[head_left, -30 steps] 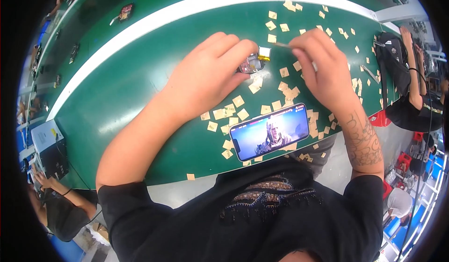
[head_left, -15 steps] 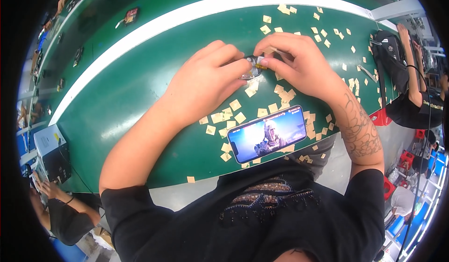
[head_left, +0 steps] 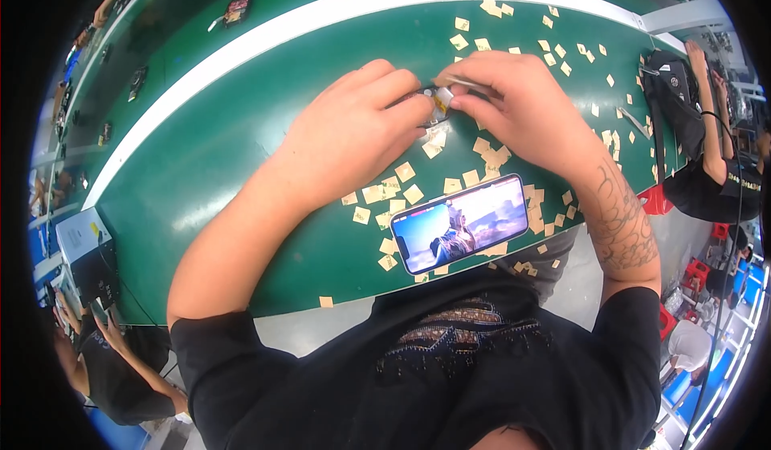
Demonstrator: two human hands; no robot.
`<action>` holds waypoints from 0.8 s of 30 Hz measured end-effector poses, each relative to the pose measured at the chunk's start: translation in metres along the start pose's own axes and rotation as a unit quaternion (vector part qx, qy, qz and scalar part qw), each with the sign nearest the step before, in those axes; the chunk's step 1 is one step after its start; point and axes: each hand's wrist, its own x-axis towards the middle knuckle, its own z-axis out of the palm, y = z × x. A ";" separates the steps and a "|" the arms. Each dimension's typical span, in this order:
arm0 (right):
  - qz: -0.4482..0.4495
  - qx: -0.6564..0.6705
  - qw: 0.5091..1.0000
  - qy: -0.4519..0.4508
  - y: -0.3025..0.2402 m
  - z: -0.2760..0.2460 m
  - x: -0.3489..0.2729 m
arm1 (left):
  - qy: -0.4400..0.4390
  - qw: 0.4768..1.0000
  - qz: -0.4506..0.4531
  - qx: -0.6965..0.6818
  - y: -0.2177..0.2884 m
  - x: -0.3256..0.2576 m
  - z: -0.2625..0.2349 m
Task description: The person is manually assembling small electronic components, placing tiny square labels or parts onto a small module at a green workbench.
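My left hand (head_left: 353, 125) is closed round the left end of a small dark-edged device (head_left: 438, 106) with silver and yellow parts showing, held low over the green table. My right hand (head_left: 522, 101) is pinched at the device's other end, thumb and forefinger by its silver and yellow part. A thin greyish strip (head_left: 475, 85) lies along the fingers of that hand; its kind is hard to make out. Fingers hide much of the device. Below the hands lies a phone (head_left: 462, 225) with a lit screen, resting partly over scattered small cream paper squares (head_left: 404, 171).
More paper squares (head_left: 560, 50) spread over the right of the green table (head_left: 201, 209). A pair of tweezers (head_left: 634, 122) and a black bag (head_left: 671, 93) lie farther right. A white strip (head_left: 265, 34) edges the table's far side. At left stands a grey-black box (head_left: 84, 245). Other people sit on both sides.
My hands stay at the device, with the right fingers slightly shifted and the greyish strip at a flatter angle. The phone's picture has changed. The person at lower left has moved an arm.
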 end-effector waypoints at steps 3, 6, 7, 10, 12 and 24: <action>0.025 0.006 1.000 -0.007 -0.007 0.008 -0.002 | 0.012 1.000 0.001 -0.019 0.002 -0.001 0.001; 0.024 -0.003 1.000 0.012 -0.010 0.013 -0.005 | 0.011 1.000 0.000 -0.026 0.001 -0.001 0.000; 0.040 0.008 0.999 0.020 -0.010 0.015 -0.007 | 0.011 1.000 -0.001 -0.027 0.000 -0.001 0.000; 0.058 0.030 0.997 0.044 -0.010 0.020 -0.011 | 0.024 0.998 -0.012 -0.050 -0.001 0.000 0.000; 0.062 0.043 0.995 0.062 -0.013 0.019 -0.012 | 0.012 0.996 -0.044 -0.076 0.000 0.000 -0.001; 0.144 0.061 0.987 0.037 -0.019 0.018 -0.008 | 0.029 0.993 -0.056 -0.095 0.002 0.000 -0.001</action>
